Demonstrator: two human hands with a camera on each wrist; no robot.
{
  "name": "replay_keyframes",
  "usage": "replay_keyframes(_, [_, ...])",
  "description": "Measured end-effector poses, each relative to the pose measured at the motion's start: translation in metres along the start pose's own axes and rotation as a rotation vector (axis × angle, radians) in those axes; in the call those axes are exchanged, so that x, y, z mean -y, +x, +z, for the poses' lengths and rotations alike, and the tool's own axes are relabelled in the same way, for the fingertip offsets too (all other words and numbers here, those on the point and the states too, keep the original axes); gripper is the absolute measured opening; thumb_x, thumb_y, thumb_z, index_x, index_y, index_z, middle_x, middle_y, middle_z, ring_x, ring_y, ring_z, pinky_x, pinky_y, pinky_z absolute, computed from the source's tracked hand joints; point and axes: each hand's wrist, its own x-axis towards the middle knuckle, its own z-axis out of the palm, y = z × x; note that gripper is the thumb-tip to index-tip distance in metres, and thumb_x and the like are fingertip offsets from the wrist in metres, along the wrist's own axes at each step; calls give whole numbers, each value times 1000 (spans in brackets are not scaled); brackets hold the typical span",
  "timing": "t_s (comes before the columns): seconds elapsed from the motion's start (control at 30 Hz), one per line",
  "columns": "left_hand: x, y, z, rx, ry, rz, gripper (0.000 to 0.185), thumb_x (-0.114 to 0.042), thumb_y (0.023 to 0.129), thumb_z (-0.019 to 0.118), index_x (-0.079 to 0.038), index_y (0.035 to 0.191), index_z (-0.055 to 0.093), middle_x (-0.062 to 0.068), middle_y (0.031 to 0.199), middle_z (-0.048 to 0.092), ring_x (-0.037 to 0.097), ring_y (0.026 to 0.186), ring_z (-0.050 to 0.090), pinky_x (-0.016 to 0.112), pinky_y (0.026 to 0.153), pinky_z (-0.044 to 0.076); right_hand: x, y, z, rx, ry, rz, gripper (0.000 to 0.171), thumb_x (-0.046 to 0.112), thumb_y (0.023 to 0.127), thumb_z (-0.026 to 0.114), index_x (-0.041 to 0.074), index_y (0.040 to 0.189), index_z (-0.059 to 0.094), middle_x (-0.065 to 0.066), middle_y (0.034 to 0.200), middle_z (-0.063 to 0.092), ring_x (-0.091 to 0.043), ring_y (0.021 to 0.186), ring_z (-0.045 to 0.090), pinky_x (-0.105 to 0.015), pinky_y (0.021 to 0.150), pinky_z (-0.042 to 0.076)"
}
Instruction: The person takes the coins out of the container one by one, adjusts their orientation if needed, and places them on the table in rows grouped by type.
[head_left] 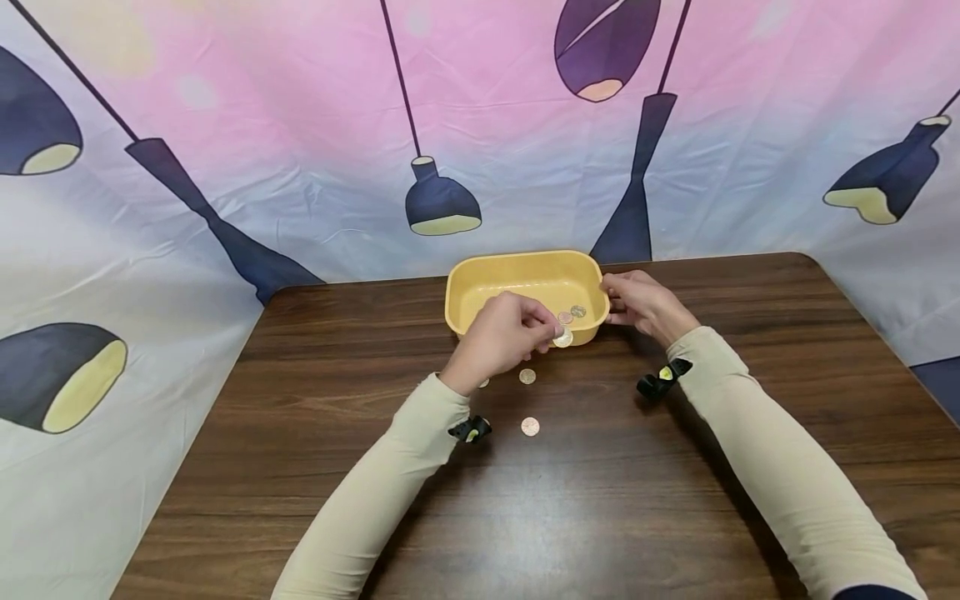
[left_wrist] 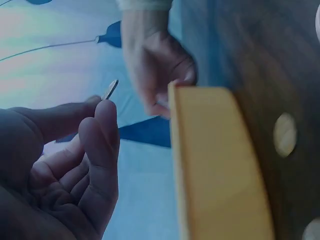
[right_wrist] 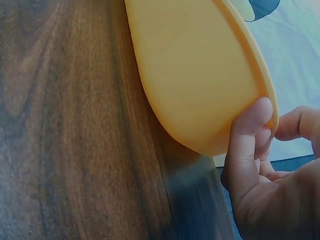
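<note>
Two bare hands worked at a yellow tub (head_left: 480, 287) that sat on a dark wooden table (head_left: 675, 500), toward twelve o'clock from the person. The left hand (head_left: 501, 336) hovered at the tub's near rim, around its seven o'clock side, with thumb and forefinger curled together and pinching a pale coin (head_left: 562, 337). The left wrist view showed that coin (left_wrist: 110, 90) edge-on between the two fingertips, the other fingers (left_wrist: 75, 172) loosely folded into the palm, and the tub's wall (left_wrist: 215, 165) just beside them.

The right hand (head_left: 637, 304) gripped the tub at its three o'clock corner. In the right wrist view its thumb (right_wrist: 247, 145) pressed against the outer wall of the tub (right_wrist: 195, 75) while the fingers (right_wrist: 295, 122) curled over the rim.

Inside the tub lay two coins, a copper one (head_left: 566, 317) and a greyish one (head_left: 577, 312), touching or nearly so, close to the near right corner. On the table, at six o'clock from the tub, lay a gold-toned coin (head_left: 527, 376) just beside the left hand, and a copper coin (head_left: 530, 427) farther toward the person. Another small coin (head_left: 484, 383) peeped out from under the left wrist, mostly hidden.

Both arms wore cream sleeves (head_left: 780, 467), each with a small black clip (head_left: 663, 378) at the wrist. A sheet printed with dark hanging lamps on pink and blue (head_left: 300, 125) hung behind the table.
</note>
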Motion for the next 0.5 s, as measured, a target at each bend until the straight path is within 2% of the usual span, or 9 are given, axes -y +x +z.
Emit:
replay_keyframes(0.1, [4,0,11,-13,-60,-30,12,-12,100,71,-7,93,80,1,70,73,32,74,74,33,62,61,0,0,0,-3,4,1,22,12,103,47,-2,121,51,2,85,55,-7,71,63,-18,61,57])
replay_keyframes(0.2, [9,1,20,-38,-131,-64,12,-9,100,71,-5,94,80,2,70,73,39,81,76,46,69,64,0,0,0,-5,-2,-3,28,13,103,48,-4,125,51,1,85,57,-7,70,63,-18,60,57])
replay_keyframes(0.37, [15,-1,33,-65,-197,-121,12,-7,100,71,-3,93,80,3,70,73,30,72,75,46,69,64,0,0,1,-11,1,3,31,13,104,48,-4,129,49,1,87,57,-7,70,63,-18,60,57])
replay_keyframes(0.5, [20,-4,42,-69,-223,-150,15,-5,101,69,-3,92,80,2,69,73,17,63,71,44,68,64,0,1,1,-14,6,7,30,14,104,48,-4,129,48,0,90,55,-7,72,63,-18,61,57])
